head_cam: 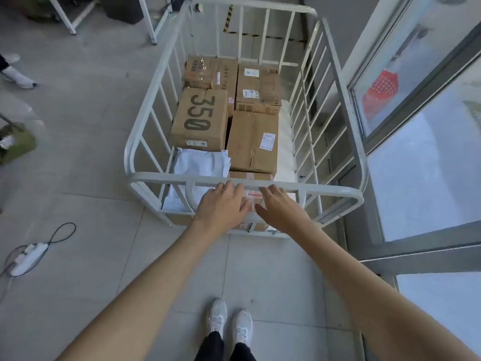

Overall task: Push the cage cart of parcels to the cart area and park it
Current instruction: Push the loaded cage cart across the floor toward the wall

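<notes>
White cage cart (pixel 145 105) of parcels (pixel 200 121) ahead, left hand (pixel 223 204), right hand (pixel 279 207) open-fingered over its near rail

Bright even daylight from the glass door (pixel 426 178) at right, soft faint shadows, wide-angle bending at edges, slight blur

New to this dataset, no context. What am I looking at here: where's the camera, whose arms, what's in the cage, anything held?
There is one picture, from a wide-angle camera worn on a person's head, looking down. No robot is involved: the arms are the wearer's own. The left hand and right hand rest, fingers spread, on the near top rail of a white cage cart. Neither is closed around anything. Inside lie cardboard boxes, one printed "350", and a white mailer bag. A power strip lies on the floor to the left.
</notes>
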`<state>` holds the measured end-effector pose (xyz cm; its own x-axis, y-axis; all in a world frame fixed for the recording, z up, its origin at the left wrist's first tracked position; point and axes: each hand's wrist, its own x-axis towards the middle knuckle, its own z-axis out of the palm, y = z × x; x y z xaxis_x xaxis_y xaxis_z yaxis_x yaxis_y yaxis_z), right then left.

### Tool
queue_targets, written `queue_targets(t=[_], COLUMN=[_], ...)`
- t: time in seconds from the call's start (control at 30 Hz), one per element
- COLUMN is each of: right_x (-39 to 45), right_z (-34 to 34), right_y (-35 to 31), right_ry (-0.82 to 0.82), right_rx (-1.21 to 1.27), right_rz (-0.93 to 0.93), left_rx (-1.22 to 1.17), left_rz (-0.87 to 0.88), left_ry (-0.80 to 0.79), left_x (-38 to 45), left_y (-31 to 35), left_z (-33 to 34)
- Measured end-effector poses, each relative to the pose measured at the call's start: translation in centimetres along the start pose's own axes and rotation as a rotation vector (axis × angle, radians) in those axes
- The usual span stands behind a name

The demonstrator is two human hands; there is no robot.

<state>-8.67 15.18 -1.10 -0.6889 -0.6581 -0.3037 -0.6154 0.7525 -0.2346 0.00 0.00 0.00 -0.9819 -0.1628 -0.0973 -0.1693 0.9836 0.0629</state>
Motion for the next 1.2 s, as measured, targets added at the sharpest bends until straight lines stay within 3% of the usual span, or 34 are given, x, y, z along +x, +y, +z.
queue_targets(t=[0.3,0.6,0.87,1.2], right_x=[0.4,1.3,1.9,4.1], right_z=[6.1,7.5,7.8,8.1], right_y=[1.1,2.2,2.3,2.3], right_ry=[-0.061,-0.077,-0.070,-0.029], right_rx=[-0.091,-0.167,-0.153,-0.116], right_rz=[-0.061,-0.083,-0.101,-0.126], left_rx=[-0.066,0.075,0.050,0.058], left_rz=[0.043,0.071,0.082,0.023], left_ry=[-0.110,-0.184,-0.098,-0.116], left_x=[0.0,0.1,0.6,2.1], left_y=[-0.7,-1.8,-2.7,-3.6], left_z=[6.4,9.5,10.7,9.9])
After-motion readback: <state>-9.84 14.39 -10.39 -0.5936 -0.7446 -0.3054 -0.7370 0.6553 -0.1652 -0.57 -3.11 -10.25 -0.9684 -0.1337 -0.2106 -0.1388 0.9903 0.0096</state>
